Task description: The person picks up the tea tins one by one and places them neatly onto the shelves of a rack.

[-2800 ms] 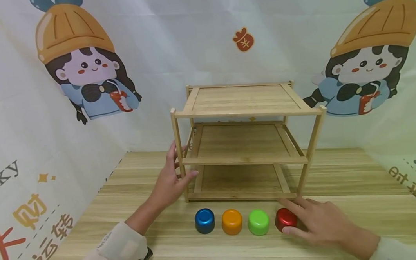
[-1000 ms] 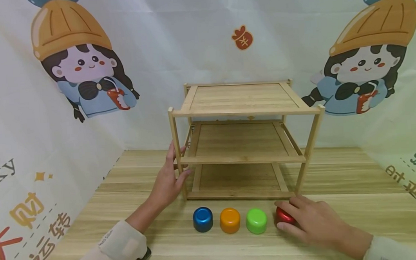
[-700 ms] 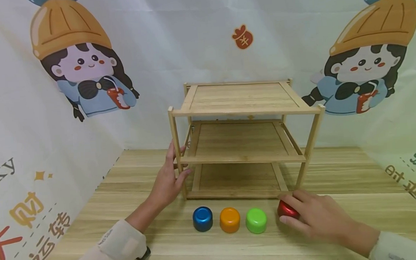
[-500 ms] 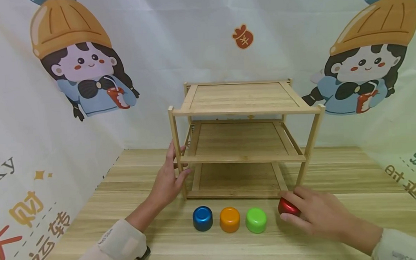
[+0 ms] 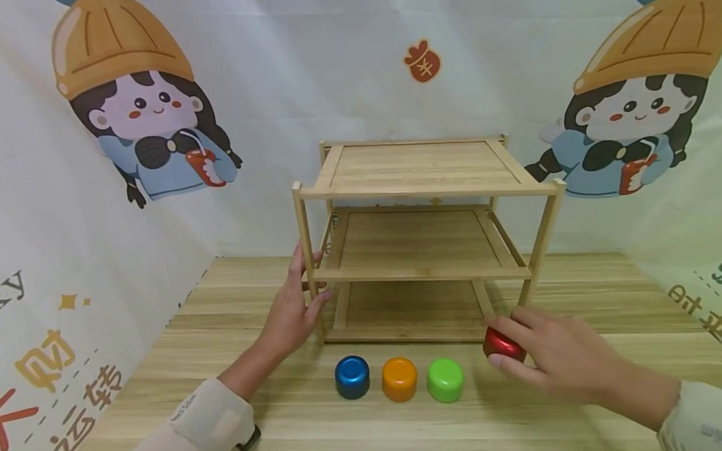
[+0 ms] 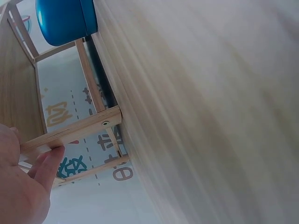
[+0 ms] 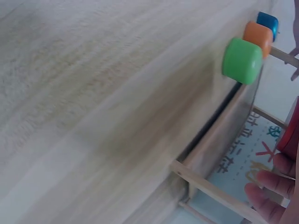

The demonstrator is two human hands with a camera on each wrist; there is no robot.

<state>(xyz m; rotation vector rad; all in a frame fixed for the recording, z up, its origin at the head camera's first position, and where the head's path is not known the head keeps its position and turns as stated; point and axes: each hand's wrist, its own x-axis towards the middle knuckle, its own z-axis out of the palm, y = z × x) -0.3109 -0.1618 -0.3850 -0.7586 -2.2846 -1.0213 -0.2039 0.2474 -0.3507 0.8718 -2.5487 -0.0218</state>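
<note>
R hand [image 5: 564, 361]: fingers pinch red cup [image 5: 501, 345], lower right, off table.
L hand [image 5: 292, 307]: fingers loose, touching rack [image 5: 423, 191] post.

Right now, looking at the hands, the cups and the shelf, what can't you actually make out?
- Red cup: head view, the right hand covers its far side; right wrist view, cut off by the right edge.
- Left hand: head view, its palm faces the wooden shelf, so contact with the post is hidden.
- Blue cup: left wrist view, cut off by the top edge.
- Cup openings: all rims face down on the table.
</note>
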